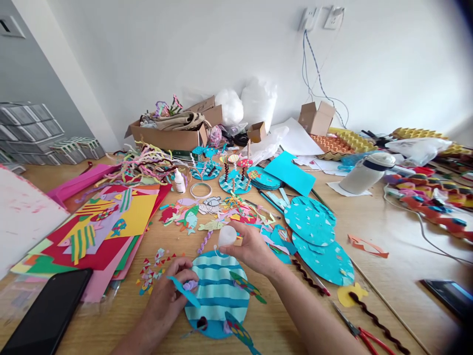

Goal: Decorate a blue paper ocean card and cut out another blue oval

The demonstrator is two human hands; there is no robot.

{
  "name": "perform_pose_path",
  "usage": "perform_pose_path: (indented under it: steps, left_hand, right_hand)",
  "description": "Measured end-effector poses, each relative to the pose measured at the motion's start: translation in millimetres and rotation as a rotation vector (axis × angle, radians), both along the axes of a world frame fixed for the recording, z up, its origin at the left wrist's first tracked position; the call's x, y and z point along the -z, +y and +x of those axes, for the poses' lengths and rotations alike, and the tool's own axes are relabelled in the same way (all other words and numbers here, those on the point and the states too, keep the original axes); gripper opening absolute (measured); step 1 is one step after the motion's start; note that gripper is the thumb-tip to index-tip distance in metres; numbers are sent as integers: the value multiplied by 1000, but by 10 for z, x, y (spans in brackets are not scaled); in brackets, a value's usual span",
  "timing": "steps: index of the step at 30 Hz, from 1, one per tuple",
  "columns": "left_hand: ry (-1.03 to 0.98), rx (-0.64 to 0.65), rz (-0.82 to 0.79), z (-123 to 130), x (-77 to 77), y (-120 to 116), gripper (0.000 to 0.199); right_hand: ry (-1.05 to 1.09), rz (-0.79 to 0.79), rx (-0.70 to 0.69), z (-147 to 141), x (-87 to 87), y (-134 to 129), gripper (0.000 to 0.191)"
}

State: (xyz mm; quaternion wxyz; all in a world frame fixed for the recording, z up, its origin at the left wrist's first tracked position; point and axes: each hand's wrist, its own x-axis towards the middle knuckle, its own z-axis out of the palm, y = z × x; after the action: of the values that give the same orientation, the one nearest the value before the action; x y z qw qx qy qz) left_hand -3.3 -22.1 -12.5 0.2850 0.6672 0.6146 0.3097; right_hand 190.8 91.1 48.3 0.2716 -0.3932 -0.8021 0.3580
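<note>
Left hand (166,297) is pinching a lilac twisted stem (190,285) at the left edge of a striped blue disc (218,292), the stem's visible part running roughly left-right, while a blue paper piece (186,293) beside it is slanting from upper left down to lower right. Right hand (254,250) is gripping a whitish rounded thing (227,236) between thumb and fingers above the disc's far edge, round face showing, long axis unclear. Disc is lying on the table (306,315) in front of the person, wavy stripes running left-right, two fish cutouts (244,284) slanting down rightward.
</note>
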Motion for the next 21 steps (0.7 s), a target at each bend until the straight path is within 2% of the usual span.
perform_pose_path:
  steps: [9,12,14,18,21]
  left_hand:
    - [-21,-13,0,8,-22,-14,12]
    - [-26,-10,-6,8,-20,-10,12]
    - [-26,-11,1,9,-25,-8,12]
    - [-7,-21,11,16,-45,-6,13]
    - [9,-24,-8,13,-44,-7,13]
  right_hand:
    - [59,-35,-17,-12,1,-3,20]
    - [140,-70,-30,14,-5,17,20]
    - [269,-152,-23,35,10,54,22]
    - [670,-472,58,58,107,166,30]
    - [868,-656,127,75,202,245,33]
